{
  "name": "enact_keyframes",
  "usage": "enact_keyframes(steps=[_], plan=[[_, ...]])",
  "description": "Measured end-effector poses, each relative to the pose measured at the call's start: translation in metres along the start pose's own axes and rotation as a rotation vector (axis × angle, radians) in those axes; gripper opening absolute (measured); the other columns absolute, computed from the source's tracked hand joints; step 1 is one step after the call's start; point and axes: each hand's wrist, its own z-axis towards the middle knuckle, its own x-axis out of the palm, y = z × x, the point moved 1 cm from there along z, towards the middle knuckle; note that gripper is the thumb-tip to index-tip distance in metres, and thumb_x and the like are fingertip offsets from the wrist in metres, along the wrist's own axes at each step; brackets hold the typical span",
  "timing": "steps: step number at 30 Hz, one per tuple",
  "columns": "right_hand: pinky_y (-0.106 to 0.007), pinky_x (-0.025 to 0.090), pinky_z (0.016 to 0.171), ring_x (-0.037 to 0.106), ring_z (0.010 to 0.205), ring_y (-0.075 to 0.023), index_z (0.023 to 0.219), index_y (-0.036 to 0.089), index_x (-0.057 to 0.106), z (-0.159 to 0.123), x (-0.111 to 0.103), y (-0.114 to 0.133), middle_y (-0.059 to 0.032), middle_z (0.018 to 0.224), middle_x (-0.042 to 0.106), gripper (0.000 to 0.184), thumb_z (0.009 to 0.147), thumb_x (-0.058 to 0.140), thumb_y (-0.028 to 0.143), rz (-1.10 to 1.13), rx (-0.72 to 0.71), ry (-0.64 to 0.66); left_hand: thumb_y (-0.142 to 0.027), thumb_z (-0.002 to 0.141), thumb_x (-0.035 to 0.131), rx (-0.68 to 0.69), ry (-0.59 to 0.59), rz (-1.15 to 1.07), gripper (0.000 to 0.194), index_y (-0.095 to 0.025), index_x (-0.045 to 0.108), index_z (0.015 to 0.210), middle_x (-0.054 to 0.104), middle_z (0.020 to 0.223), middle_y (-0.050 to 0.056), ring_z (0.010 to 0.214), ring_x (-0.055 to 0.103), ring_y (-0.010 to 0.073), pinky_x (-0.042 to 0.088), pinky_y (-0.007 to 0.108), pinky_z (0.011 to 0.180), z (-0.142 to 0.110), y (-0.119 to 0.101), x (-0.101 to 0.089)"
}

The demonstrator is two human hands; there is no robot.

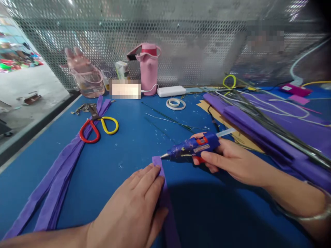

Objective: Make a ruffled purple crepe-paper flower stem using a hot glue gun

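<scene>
Right hand [227, 158] closed round blue glue gun [193, 146], clear stick out of its rear end, nozzle pointing left at the far end of a purple strip [168, 206]; left hand [131, 203] pressing that strip flat on the blue desk [124, 144], near side, centre. To the left, scissors [95, 119] with one red and one yellow handle, lying open across a bundle of purple strips [60, 172]. Far side: pink bottle [149, 72], white power bank [171, 91], tape rolls [176, 104] just nearer; right, wire stems [279, 124] over purple sheets [258, 137].
</scene>
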Motion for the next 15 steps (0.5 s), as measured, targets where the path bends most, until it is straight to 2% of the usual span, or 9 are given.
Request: enact_keyframes(steps=[3,6,8,12,15], plan=[[-0.027,0.046,0.049,0.05,0.054,-0.0136,0.095,0.024,0.061,-0.0032,0.0018,-0.0037,-0.0021,0.076,0.064,0.036,0.085,0.053,0.058,-0.082,0.036,-0.051,-0.029,0.081,0.054,-0.052,-0.002,-0.06,0.043,-0.013,0.057,0.121,0.06,0.127,0.012,0.11,0.059,0.0237,0.053,0.034,0.091,0.0027,0.0019,-0.0005],[-0.029,0.046,0.048,0.052,0.054,-0.016,0.11,0.028,0.056,-0.0056,0.0031,-0.0039,-0.0011,0.074,0.065,0.038,0.085,0.053,0.057,-0.141,0.023,-0.112,-0.032,0.079,0.056,-0.087,-0.028,-0.053,0.041,-0.016,0.06,0.117,0.06,0.126,0.011,0.11,0.056,0.0271,0.052,0.04,0.088,0.0053,0.0048,-0.0003],[-0.029,0.046,0.045,0.052,0.052,-0.0169,0.114,0.029,0.054,-0.0055,0.0047,-0.0029,-0.0004,0.071,0.064,0.039,0.086,0.053,0.056,-0.18,0.003,-0.107,-0.034,0.08,0.057,-0.095,-0.021,-0.037,0.041,-0.019,0.061,0.117,0.06,0.127,0.01,0.112,0.054,0.0297,0.05,0.044,0.089,0.006,0.0063,-0.0002],[-0.029,0.041,0.041,0.048,0.047,-0.0172,0.107,0.028,0.06,-0.0028,0.0084,0.001,0.0009,0.059,0.053,0.034,0.087,0.05,0.054,-0.3,-0.067,-0.107,-0.037,0.08,0.057,-0.12,-0.012,-0.026,0.038,-0.021,0.063,0.114,0.058,0.13,0.009,0.114,0.05,0.0319,0.046,0.05,0.091,0.0054,0.0072,-0.0016],[-0.032,0.047,0.051,0.056,0.059,-0.0214,0.099,0.029,0.064,-0.0024,0.0096,0.0057,-0.0009,0.062,0.055,0.031,0.088,0.049,0.054,-0.365,-0.123,-0.146,-0.037,0.081,0.056,-0.12,-0.011,-0.027,0.038,-0.022,0.062,0.116,0.056,0.133,0.007,0.114,0.05,0.0317,0.044,0.052,0.092,0.0048,0.007,-0.0031]])
